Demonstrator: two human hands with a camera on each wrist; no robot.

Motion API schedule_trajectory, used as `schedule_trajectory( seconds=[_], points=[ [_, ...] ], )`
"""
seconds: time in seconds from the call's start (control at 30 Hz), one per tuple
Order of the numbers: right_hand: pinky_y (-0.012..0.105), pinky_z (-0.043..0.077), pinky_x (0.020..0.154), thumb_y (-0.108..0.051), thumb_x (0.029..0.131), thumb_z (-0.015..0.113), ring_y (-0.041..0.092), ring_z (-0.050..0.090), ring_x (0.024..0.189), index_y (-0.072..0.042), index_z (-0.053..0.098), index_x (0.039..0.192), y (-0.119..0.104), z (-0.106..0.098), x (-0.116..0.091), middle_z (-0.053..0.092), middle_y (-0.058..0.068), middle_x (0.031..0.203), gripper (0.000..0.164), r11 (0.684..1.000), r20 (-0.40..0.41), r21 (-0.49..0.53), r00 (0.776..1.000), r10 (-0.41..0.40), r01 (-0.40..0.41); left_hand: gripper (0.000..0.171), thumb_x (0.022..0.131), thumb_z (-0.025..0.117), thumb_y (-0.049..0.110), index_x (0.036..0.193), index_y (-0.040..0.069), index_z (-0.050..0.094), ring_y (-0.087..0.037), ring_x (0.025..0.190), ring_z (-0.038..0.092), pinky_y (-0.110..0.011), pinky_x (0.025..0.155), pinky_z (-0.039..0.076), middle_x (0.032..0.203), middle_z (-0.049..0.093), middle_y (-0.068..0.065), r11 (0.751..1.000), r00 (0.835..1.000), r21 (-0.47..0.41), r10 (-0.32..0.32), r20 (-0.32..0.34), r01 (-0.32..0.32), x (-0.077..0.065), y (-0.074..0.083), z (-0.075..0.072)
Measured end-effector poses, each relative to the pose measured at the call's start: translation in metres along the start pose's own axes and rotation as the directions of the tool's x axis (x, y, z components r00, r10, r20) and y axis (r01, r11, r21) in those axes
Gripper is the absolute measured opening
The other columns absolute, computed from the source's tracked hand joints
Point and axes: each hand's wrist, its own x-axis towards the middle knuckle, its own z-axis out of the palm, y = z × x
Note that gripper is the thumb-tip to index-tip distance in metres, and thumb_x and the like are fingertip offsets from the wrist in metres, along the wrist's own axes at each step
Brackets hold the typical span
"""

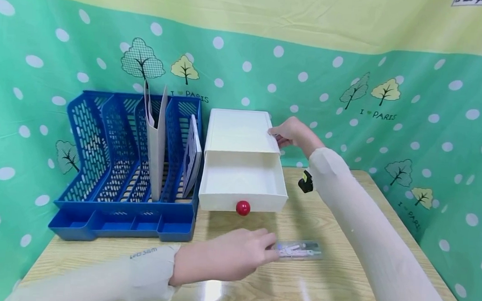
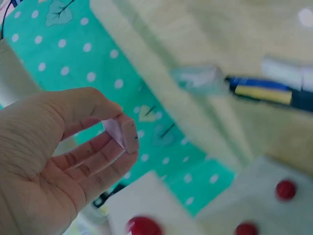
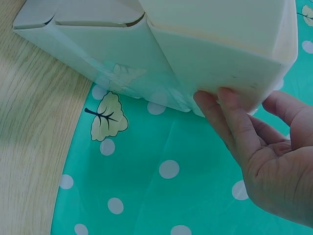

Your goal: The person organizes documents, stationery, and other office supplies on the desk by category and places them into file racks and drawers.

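My left hand [image 1: 233, 254] pinches one end of a flat, see-through plastic case [image 1: 299, 251] with white and pinkish slender items inside. In the left wrist view, the thumb and fingers grip the case's pale end [image 2: 128, 136]; most of its length is hidden. At the back, a white drawer box [image 1: 242, 131] has its drawer [image 1: 245, 172] pulled out, with a red round knob [image 1: 243, 208] on the front. My right hand [image 1: 293, 132] holds the box at its upper right side. The right wrist view shows its fingertips [image 3: 208, 100] against the white wall.
Left of the box stands a blue file rack [image 1: 125, 210] with upright slots and small front trays. It holds a beige folder [image 1: 157, 154] and thin booklets [image 1: 192, 156]. A green dotted curtain [image 1: 246, 81] hangs right behind the wooden table [image 1: 342, 269].
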Motion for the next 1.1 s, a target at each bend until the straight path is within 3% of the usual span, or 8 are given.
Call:
schedule_trajectory(
  seconds=[0.2,0.43,0.63,0.73,1.03,1.1],
  points=[
    [0.035,0.059,0.092,-0.020,0.101,0.064,0.024,0.070,0.091,0.004,0.062,0.130,0.000,0.000,-0.002,0.066,0.020,0.122,0.038,1.000,-0.008,-0.006,1.000,-0.002,0.002,0.019,0.089,0.070,0.007,0.105,0.017,0.070,-0.008,0.085,0.060,-0.011,0.066,0.051,0.099,0.065,0.003,0.999,0.994,0.018,0.038,-0.107,-0.036,0.001,-0.017,-0.037],
    [0.033,0.061,0.086,-0.021,0.101,0.064,0.021,0.070,0.083,0.005,0.063,0.128,0.002,0.002,0.000,0.067,0.020,0.119,0.037,1.000,-0.011,-0.008,1.000,-0.021,0.021,0.013,0.088,0.068,0.001,0.095,0.012,0.068,-0.010,0.076,0.056,-0.015,0.063,0.049,0.092,0.061,0.000,0.990,0.983,-0.139,0.012,-0.184,-0.038,0.005,-0.048,-0.077],
    [0.031,0.062,0.082,-0.020,0.100,0.065,0.018,0.070,0.076,0.006,0.065,0.123,0.003,0.002,-0.001,0.069,0.017,0.108,0.035,0.999,-0.010,-0.004,0.999,-0.047,0.047,0.017,0.089,0.073,0.001,0.103,0.010,0.074,-0.013,0.085,0.063,-0.014,0.076,0.054,0.100,0.068,-0.003,0.954,0.992,-0.295,-0.090,-0.086,0.060,0.013,-0.080,-0.113],
    [0.033,0.061,0.086,-0.020,0.100,0.066,0.017,0.070,0.075,0.006,0.066,0.120,0.005,0.001,-0.001,0.069,0.015,0.104,0.033,0.999,-0.002,-0.007,0.999,-0.050,0.050,0.014,0.090,0.072,0.003,0.101,0.010,0.074,-0.014,0.085,0.064,-0.017,0.079,0.055,0.100,0.068,-0.004,0.951,0.993,-0.302,-0.096,-0.069,0.071,0.018,-0.094,-0.121],
    [0.031,0.061,0.084,-0.016,0.100,0.063,0.019,0.068,0.079,0.009,0.065,0.122,0.004,-0.003,-0.002,0.066,0.015,0.105,0.034,0.999,0.003,0.014,0.999,-0.049,0.048,0.014,0.094,0.066,0.002,0.099,0.009,0.077,-0.019,0.093,0.064,-0.028,0.086,0.058,0.101,0.073,-0.007,0.915,0.991,-0.382,-0.137,0.003,0.128,0.036,-0.132,-0.129],
    [0.032,0.061,0.085,-0.016,0.100,0.062,0.020,0.068,0.079,0.009,0.066,0.121,0.005,-0.003,-0.002,0.065,0.015,0.105,0.032,0.999,0.005,-0.002,0.998,-0.055,0.055,0.015,0.092,0.065,0.000,0.097,0.007,0.077,-0.019,0.091,0.064,-0.029,0.086,0.057,0.098,0.073,-0.007,0.912,0.992,-0.394,-0.122,0.004,0.114,0.041,-0.139,-0.127]
  ],
)
